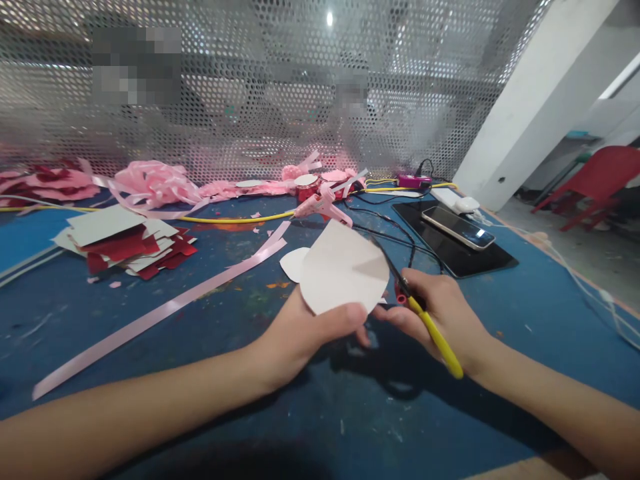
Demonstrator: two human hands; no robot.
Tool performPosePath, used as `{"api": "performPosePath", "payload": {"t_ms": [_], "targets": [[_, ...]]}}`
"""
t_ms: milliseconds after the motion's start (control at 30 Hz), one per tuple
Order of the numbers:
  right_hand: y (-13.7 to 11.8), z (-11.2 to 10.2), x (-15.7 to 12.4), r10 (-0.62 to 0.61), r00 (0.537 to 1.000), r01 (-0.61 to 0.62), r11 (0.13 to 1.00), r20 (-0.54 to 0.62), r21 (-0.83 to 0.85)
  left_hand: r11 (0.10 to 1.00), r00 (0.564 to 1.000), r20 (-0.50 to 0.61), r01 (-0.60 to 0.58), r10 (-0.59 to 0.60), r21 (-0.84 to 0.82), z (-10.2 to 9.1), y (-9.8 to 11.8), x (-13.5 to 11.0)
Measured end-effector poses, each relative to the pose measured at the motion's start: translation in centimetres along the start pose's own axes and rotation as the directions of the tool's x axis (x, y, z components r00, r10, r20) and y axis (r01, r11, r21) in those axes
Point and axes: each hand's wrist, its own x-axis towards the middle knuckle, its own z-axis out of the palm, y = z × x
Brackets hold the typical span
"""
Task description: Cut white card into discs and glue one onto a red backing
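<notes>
The left hand [305, 335] is clamped on a white petal-shaped cutout [345, 267], thumb across its lower face, above the mid-part of the worktop [310, 427]. The right hand [453, 307] grips yellow-handled scissors [433, 330], blades alongside the cutout's right edge; blade contact cannot be confirmed. A smaller white piece [291, 265] shows behind the cutout; a paper stack [125, 240] lies toward the worktop's far left corner. The step in hand appears to be edge trimming. Any further cut calls for a steady cutout and blades aligned to its outline.
</notes>
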Motion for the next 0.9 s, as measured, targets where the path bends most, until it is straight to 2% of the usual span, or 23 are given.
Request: {"api": "performPosePath", "payload": {"t_ms": [200,400,600,900], "targets": [[-0.1,0.5,-0.3,-0.035,0.996,0.034,0.999,0.085,0.012,0.975,0.993,-0.115,0.020,0.006,0.222,0.1,0.2,-0.3],[-0.6,0.2,-0.2,-0.027,0.986,0.015,0.997,0.164,0.075,0.943,0.990,-0.141,0.072,-0.027,0.325,0.3,0.4,-0.8],[-0.6,0.0,-0.3,-0.055,0.984,0.043,0.996,0.172,0.072,0.930,0.993,-0.087,0.109,-0.083,0.350,0.3,1.1,-0.6],[-0.4,-0.5,-0.4,-0.019,0.981,0.017,1.000,0.194,0.010,0.920,0.989,0.022,0.128,-0.147,0.369,0.2,2.6,-0.3]]}}
